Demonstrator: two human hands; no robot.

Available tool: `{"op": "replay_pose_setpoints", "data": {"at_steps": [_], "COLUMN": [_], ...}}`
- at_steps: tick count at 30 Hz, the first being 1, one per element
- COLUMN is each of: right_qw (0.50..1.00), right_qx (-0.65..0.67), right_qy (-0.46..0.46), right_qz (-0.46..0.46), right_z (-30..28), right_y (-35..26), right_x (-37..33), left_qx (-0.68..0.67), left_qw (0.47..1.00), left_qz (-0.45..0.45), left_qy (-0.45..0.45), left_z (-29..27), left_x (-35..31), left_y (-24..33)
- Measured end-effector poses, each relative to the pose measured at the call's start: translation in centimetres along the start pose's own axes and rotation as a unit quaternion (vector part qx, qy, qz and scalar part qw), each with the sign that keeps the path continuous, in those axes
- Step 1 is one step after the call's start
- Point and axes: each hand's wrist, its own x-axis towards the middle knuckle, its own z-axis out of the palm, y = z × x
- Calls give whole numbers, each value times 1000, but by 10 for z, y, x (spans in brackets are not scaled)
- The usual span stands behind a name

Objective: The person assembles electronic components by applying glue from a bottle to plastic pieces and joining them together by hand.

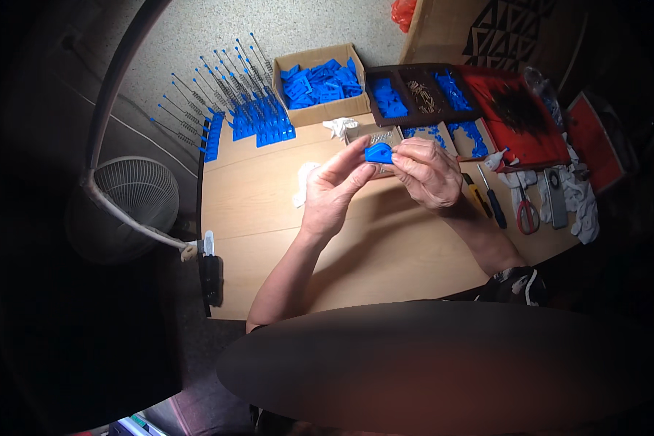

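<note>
Holding, bare-handed: one small blue plastic piece (378,153), item on the wearer's side of the cardboard box (328,111) and a little to its right, raised over the wood-grain tabletop (269,251). Right hand (429,174): thumb and fingers pinched closed on the piece's right end. Left hand (332,190): thumb and forefinger parted about the left end; whether they press on it cannot be told. Reason for hold, by judgement: fingertips at opposite ends keep the domed edge uncovered and let the piece be turned finely. Orientation: long axis roughly crosswise, parallel to the box's near wall; dome facing toward the box's side of the table, straighter edge toward the wearer; no front end distinguishable. Left of the box: blue plastic blocks (274,131) bearing spring-wrapped rods, stood on end, probably so the rods stay untangled. Right of the box: brown compartment tray (432,120), contents separated apparently by kind, for easy picking. Farther right of the box and nearer the wearer: dark-handled screwdriver (494,202) and red-handled scissors (527,216), seemingly set aside yet reachable.
</note>
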Motion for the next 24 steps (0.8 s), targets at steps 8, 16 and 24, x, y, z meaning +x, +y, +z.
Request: {"op": "replay_pose_setpoints", "data": {"at_steps": [8, 16, 24], "right_qw": [999, 738, 578], "right_qx": [-23, 374, 553], "right_qy": [-20, -44, 4], "right_qz": [40, 560, 601], "right_z": [-8, -19, -19], "right_y": [-21, -58, -54], "right_x": [-39, -75, -94], "left_qx": [-29, 252, 376], "left_qw": [998, 952, 885], "left_qz": [-47, 171, 274], "left_qy": [8, 19, -11], "left_z": [13, 16, 12], "left_x": [-24, -56, -65], "left_y": [-21, -57, -84]}}
